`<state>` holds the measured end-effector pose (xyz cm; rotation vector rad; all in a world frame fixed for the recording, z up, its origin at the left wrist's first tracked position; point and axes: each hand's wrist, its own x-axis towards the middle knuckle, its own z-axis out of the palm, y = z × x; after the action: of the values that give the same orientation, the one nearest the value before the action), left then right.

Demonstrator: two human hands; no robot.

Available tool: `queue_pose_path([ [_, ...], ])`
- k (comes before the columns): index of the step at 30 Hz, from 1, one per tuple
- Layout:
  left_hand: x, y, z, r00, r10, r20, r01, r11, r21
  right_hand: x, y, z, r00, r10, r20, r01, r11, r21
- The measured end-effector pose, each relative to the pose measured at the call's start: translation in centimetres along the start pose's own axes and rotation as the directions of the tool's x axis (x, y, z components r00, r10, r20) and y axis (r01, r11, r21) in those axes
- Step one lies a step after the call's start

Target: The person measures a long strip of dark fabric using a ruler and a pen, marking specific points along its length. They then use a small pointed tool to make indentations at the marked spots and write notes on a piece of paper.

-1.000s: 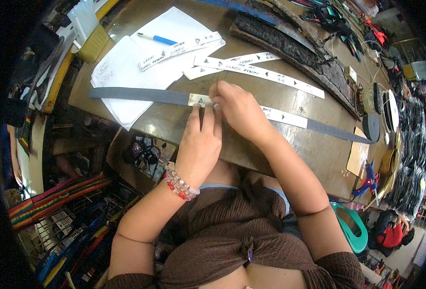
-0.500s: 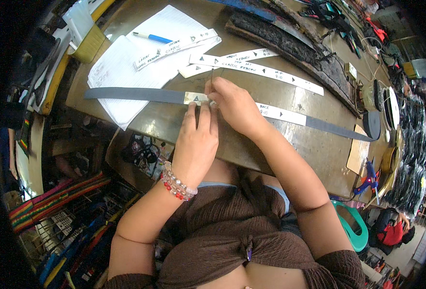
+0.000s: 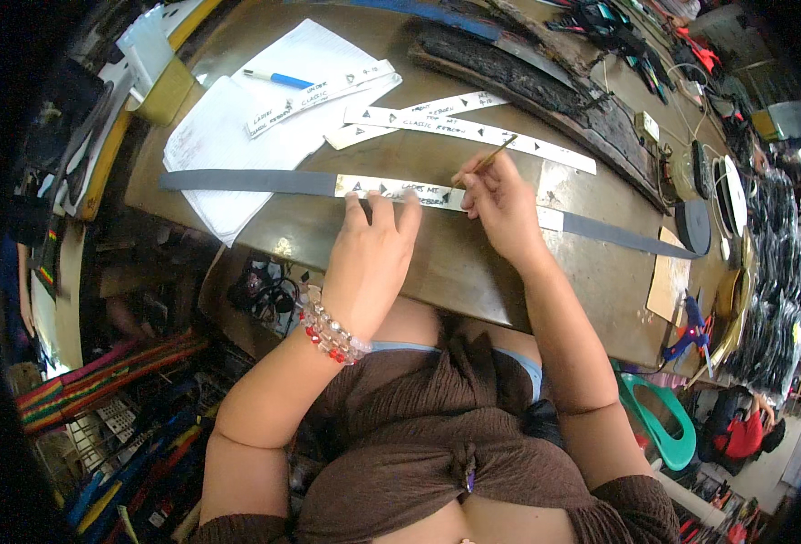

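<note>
A long grey strap (image 3: 246, 181) runs across the table, with a white marked template strip (image 3: 550, 218) lying along its middle. My left hand (image 3: 371, 245) rests with fingers stretched out, its fingertips pressing on the template's left part. Above the template's right part, my right hand (image 3: 502, 204) is closed round a thin gold-brown pen-like stick (image 3: 494, 155), whose upper end points up and right. The stick's lower tip is hidden by my fingers. Triangular cut-outs and handwriting show on the template between my hands.
Beyond the strap lie other white template strips (image 3: 564, 160), lined paper sheets (image 3: 228, 136) and a blue-and-white pen (image 3: 283, 79). A strap roll (image 3: 693, 227) stands at the right, near brown card (image 3: 669, 286) and a blue glue gun (image 3: 688, 334). A long dark worn bar (image 3: 527, 95) lies at the back.
My right hand has moved right along the template with the stick, which has tilted from near upright. My left hand stays on the template, its fingers now more spread.
</note>
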<state>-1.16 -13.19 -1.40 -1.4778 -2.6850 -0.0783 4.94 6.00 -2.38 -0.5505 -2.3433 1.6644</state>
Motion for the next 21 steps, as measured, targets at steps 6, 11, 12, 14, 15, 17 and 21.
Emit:
queue_pose_path([
  [6, 0.39, 0.79, -0.03, 1.0, 0.019, 0.0, -0.019, 0.995, 0.099, -0.5, 0.41, 0.77, 0.969, -0.244, -0.048, 0.227, 0.947, -0.229],
  [11, 0.58, 0.93, 0.13, 0.999, 0.036, -0.022, -0.032, 0.988, 0.153, -0.71, -0.02, 0.87, 0.938, -0.345, 0.024, 0.33, 0.874, -0.356],
  [12, 0.61, 0.94, 0.07, 0.999, 0.034, -0.011, -0.032, 0.986, 0.165, -0.69, -0.05, 0.76, 0.95, -0.311, 0.026, 0.302, 0.896, -0.327],
  [14, 0.67, 0.96, -0.07, 1.0, 0.022, 0.014, -0.024, 0.985, 0.169, -0.48, -0.09, 0.83, 0.945, -0.326, 0.021, 0.316, 0.897, -0.307],
  [15, 0.67, 0.96, -0.12, 0.999, 0.02, 0.034, -0.026, 0.984, 0.177, -0.34, -0.08, 1.0, 0.928, -0.372, 0.011, 0.356, 0.878, -0.32],
  [17, 0.66, 1.02, -0.16, 0.999, 0.024, 0.029, -0.029, 0.982, 0.184, -0.36, -0.11, 0.87, 0.926, -0.377, 0.031, 0.367, 0.874, -0.32],
  [21, 0.72, 0.88, 0.02, 0.999, 0.036, 0.023, -0.04, 0.983, 0.177, -0.34, -0.13, 0.97, 0.934, -0.355, 0.029, 0.344, 0.879, -0.33],
])
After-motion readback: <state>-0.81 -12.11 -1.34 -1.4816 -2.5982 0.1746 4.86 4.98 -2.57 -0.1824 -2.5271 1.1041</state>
